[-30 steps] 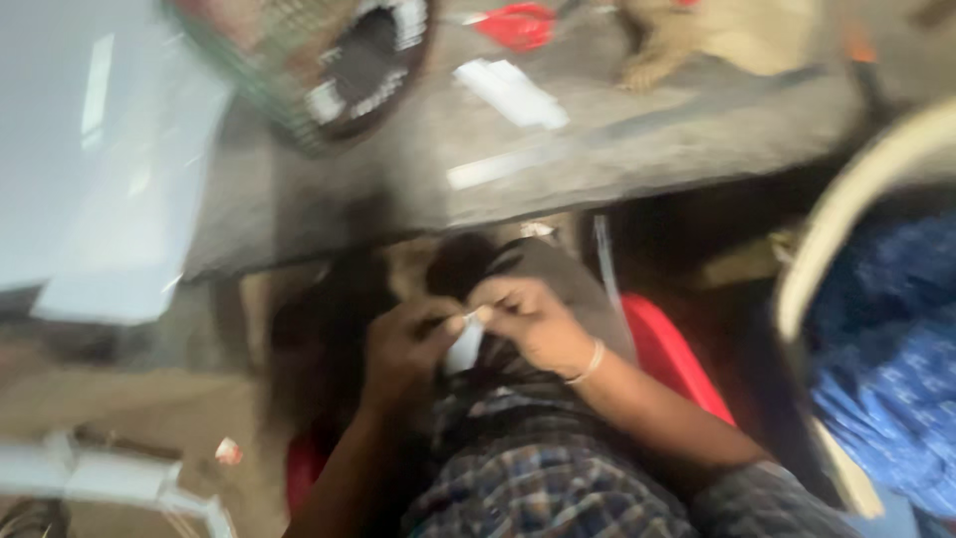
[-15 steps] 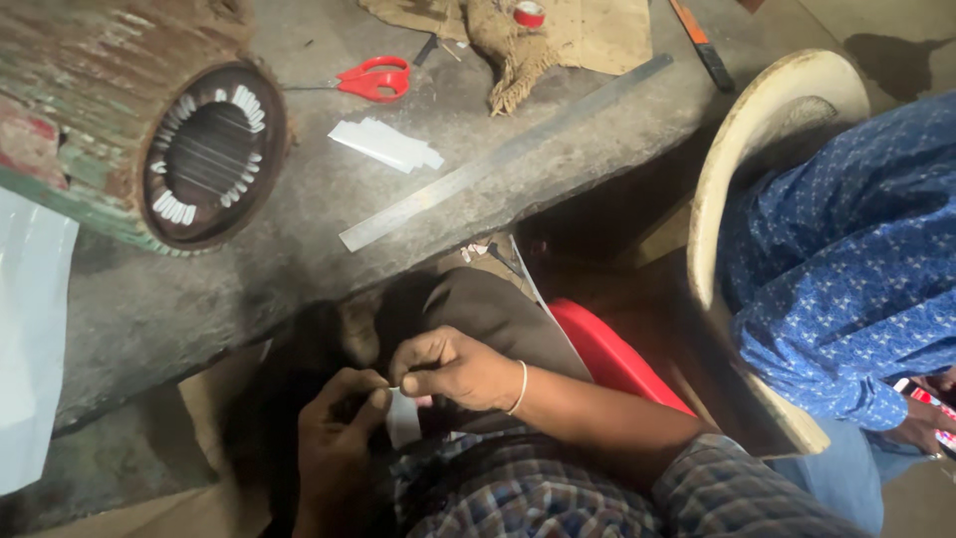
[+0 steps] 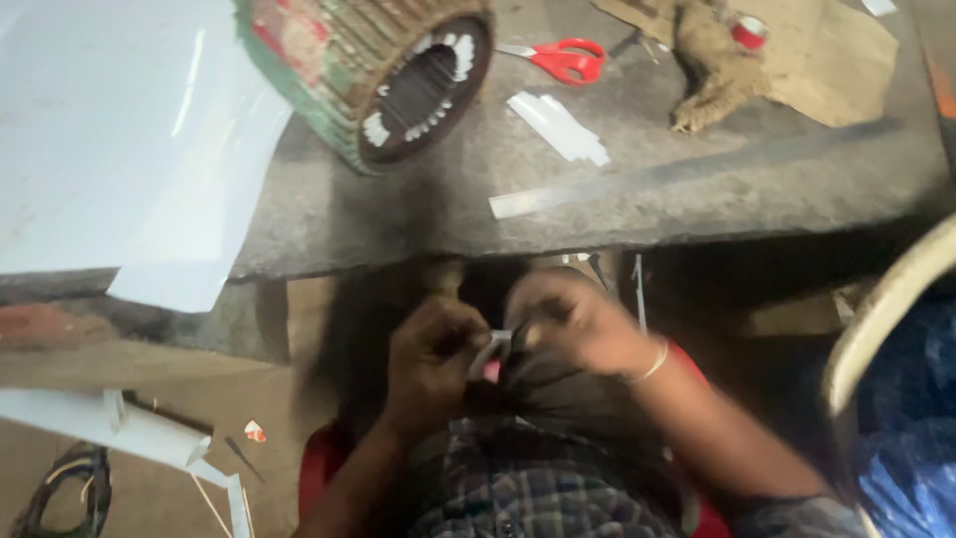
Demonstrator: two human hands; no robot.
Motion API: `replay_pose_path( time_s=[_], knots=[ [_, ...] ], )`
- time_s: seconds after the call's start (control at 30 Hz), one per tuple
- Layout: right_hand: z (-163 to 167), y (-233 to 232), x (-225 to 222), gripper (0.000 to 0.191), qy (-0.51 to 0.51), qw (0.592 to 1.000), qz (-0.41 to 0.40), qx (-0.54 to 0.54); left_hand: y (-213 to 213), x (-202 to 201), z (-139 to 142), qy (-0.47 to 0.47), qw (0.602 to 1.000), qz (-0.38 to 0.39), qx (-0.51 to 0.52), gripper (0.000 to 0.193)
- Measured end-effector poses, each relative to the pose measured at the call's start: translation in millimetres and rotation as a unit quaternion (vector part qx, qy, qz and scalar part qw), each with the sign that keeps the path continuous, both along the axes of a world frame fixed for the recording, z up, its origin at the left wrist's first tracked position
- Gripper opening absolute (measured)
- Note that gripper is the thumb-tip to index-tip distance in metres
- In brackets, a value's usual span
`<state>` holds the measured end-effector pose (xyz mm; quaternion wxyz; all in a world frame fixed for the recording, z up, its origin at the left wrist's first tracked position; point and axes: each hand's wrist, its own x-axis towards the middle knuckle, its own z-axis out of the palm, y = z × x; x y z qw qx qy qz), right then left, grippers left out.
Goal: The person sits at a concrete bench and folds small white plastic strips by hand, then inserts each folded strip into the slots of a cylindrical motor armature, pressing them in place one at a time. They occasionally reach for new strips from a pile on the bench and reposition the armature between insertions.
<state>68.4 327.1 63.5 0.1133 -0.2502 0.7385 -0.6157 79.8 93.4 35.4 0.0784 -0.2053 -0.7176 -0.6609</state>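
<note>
Below the table edge, over my lap, both hands pinch one small white paper strip (image 3: 490,351). My left hand (image 3: 430,357) grips its left side with closed fingers. My right hand (image 3: 570,319), with a thin bangle at the wrist, closes on its right side. The strip is bent between them and partly hidden by the fingers. I sit on a red stool (image 3: 317,466) in a checked shirt.
On the grey table (image 3: 398,214) lie a round motor stator (image 3: 383,70), red scissors (image 3: 560,58), cut white strips (image 3: 558,126), a long metal ruler (image 3: 687,169), sackcloth (image 3: 732,55) and large white sheets (image 3: 119,139). A person in blue (image 3: 911,428) sits at right.
The view has swung, so the table and stator now sit higher and more to the right. Both hands stay together on the strip, now bending it.
</note>
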Motion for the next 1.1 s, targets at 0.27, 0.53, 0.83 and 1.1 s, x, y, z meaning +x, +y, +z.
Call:
replay_pose_path(
  time_s=[0.27, 0.53, 0.83, 1.1],
  knots=[
    [53, 14, -124, 0.055, 0.196, 0.880, -0.080, 0.425, 13, -71, 35, 0.314, 0.858, 0.155, -0.376, 0.018],
    [41, 23, -126, 0.017, 0.248, 0.870, -0.152, 0.397, 23, -51, 9, 0.284, 0.868, 0.163, -0.374, 0.048],
    [33, -2, -88, 0.025, 0.333, 0.879, -0.145, 0.309, 38, -65, 1, 0.300, 0.838, 0.179, -0.419, 0.049],
    [40, -9, -95, 0.033, 0.263, 0.907, -0.147, 0.293, 40, -62, -9, 0.271, 0.880, 0.148, -0.360, 0.041]
  ],
)
